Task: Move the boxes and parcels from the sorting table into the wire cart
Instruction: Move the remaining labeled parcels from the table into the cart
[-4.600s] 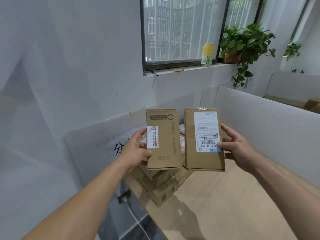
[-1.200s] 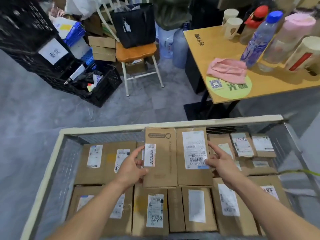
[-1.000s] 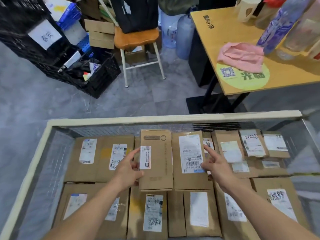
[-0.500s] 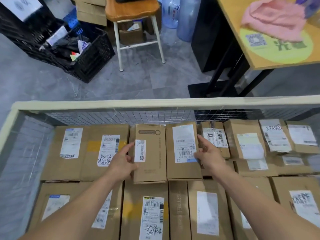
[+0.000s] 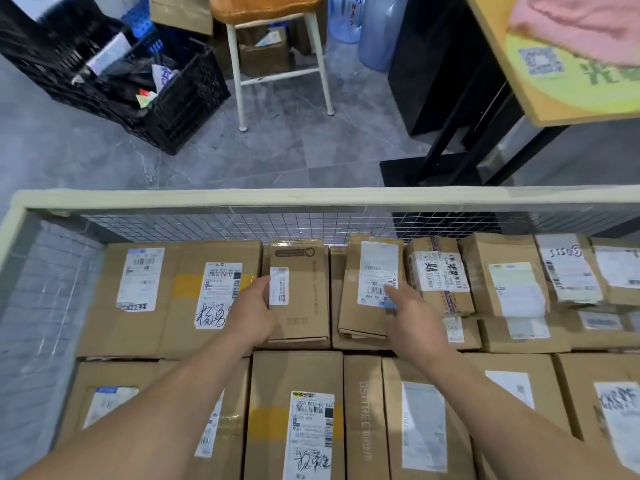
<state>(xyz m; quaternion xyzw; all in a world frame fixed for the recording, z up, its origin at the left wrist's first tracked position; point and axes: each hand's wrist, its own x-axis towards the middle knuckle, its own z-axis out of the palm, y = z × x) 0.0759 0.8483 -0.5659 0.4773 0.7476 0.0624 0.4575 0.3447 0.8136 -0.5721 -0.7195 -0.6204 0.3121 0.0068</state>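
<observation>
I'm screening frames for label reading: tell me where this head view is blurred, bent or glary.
Head view: wide-angle bend curves the wire cart rim; edges smear, notably the pink cloth and black crate; small label print under the left hand and right hand is soft; lighting is even, without strong glare.

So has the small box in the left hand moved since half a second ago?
Yes. The small box in the left hand has gone down toward the wire cart's far mesh wall, onto the packed boxes.
</observation>
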